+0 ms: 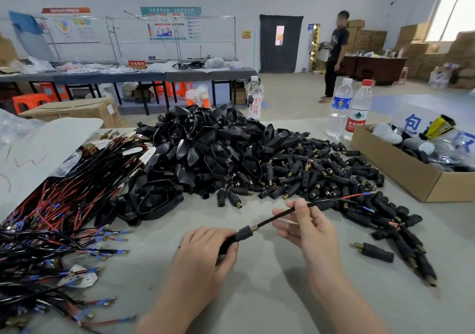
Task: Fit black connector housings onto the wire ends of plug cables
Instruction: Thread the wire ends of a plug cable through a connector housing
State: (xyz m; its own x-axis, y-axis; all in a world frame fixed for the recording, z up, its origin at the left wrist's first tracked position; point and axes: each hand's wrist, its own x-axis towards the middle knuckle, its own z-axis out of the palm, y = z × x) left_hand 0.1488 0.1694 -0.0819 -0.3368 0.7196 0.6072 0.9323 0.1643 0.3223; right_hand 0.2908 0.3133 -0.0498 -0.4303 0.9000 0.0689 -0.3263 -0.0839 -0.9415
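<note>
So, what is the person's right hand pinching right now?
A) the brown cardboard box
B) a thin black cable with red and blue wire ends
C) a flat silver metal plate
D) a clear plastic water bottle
B: the right hand pinches the thin black cable between thumb and fingers, while the left hand grips the black cylindrical housing at the cable's other end.

Grey surface [270, 287] is pretty buried: tangle of plug cables [51, 225] on the left, huge heap of black connector housings [205, 143] in the middle, cardboard box [401, 164] and water bottles [358, 110] on the right.
</note>
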